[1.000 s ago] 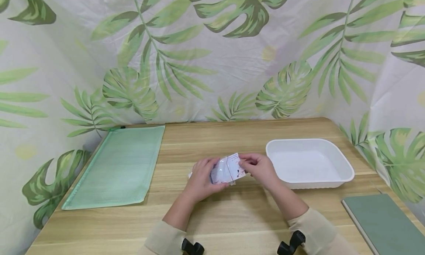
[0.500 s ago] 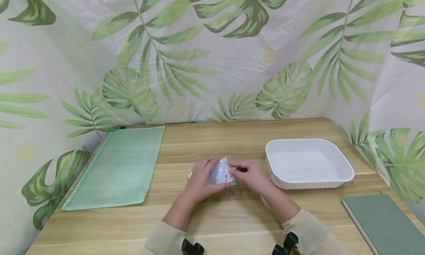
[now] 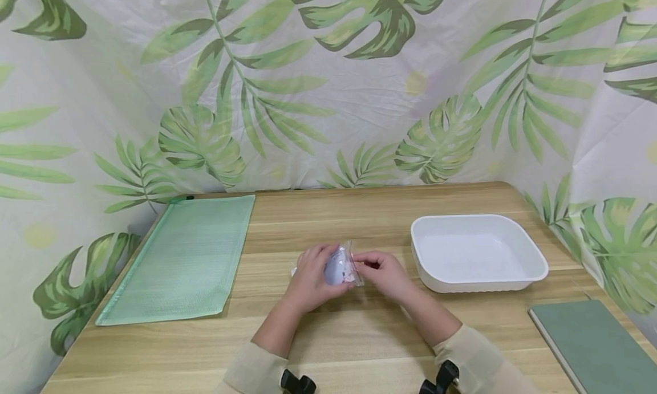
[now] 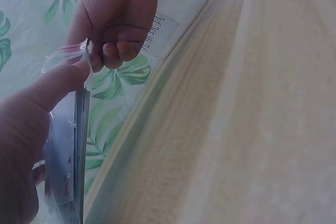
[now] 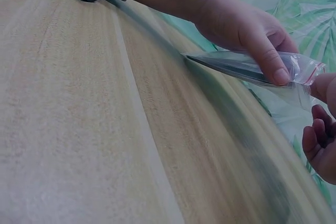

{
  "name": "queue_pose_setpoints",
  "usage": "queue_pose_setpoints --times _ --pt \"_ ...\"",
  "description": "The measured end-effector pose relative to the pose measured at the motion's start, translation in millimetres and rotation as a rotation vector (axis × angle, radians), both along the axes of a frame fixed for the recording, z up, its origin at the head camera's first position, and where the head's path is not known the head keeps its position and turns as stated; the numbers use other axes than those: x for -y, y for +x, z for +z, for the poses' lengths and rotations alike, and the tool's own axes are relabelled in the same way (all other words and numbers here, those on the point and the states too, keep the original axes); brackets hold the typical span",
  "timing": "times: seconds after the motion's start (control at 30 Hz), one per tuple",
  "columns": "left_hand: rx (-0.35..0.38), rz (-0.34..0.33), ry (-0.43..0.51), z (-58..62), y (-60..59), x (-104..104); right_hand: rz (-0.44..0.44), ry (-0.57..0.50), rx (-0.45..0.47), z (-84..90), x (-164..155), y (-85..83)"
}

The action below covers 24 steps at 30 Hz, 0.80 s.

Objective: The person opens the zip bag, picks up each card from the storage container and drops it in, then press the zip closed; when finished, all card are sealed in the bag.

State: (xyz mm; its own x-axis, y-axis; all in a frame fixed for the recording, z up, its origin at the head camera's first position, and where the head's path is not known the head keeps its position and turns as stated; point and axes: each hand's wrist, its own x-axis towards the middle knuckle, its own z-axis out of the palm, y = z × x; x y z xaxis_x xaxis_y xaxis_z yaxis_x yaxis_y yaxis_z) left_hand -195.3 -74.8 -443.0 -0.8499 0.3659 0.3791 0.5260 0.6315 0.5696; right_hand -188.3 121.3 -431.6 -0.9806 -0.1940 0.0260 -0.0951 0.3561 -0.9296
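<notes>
A small clear zip bag [image 3: 341, 267] with flat cards inside is held just above the wooden table [image 3: 328, 337] at its middle. My left hand [image 3: 311, 275] grips the bag's body, thumb on top; in the left wrist view the bag [image 4: 73, 145] runs down under that thumb. My right hand [image 3: 382, 273] pinches the bag's top edge with thumb and fingertips. The right wrist view shows the bag [image 5: 252, 69] edge-on with a red zip strip at its mouth, the left hand [image 5: 236, 24] over it and the right hand [image 5: 320, 140] at its end.
A white plastic tray [image 3: 534, 257] stands right of the hands. A green mesh zip pouch [image 3: 179, 257] lies flat at the left. A grey-green book [image 3: 595, 348] lies at the near right corner. A leaf-print cloth [image 3: 328, 80] hangs behind and beside the table.
The right hand has moved left along the bag toward the left hand. The bag has turned edge-on, so less of its printed face shows. The left hand has kept its place.
</notes>
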Motion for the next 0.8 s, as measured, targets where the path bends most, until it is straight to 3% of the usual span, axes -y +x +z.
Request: queue_pose_setpoints --times 0.17,0.33,0.47,0.67,0.8 --pt "-0.03 0.043 -0.015 -1.0 -1.7 0.0 -0.001 -0.025 0.079 3.8 -3.0 3.4" --pt "-0.042 0.075 -0.006 -1.0 -2.5 0.4 0.073 -0.065 0.141 3.5 -4.8 4.7" --pt "0.002 0.085 0.006 -0.7 -2.4 0.3 0.087 -0.067 0.127 2.7 -6.9 1.4" --pt "0.195 0.128 0.109 1.1 -1.6 -1.8 0.084 -0.03 0.06 10.5 -15.5 -9.4" --pt "0.387 0.132 0.313 2.9 -2.7 -3.9 0.097 -0.012 0.069 18.9 -23.7 -17.4"
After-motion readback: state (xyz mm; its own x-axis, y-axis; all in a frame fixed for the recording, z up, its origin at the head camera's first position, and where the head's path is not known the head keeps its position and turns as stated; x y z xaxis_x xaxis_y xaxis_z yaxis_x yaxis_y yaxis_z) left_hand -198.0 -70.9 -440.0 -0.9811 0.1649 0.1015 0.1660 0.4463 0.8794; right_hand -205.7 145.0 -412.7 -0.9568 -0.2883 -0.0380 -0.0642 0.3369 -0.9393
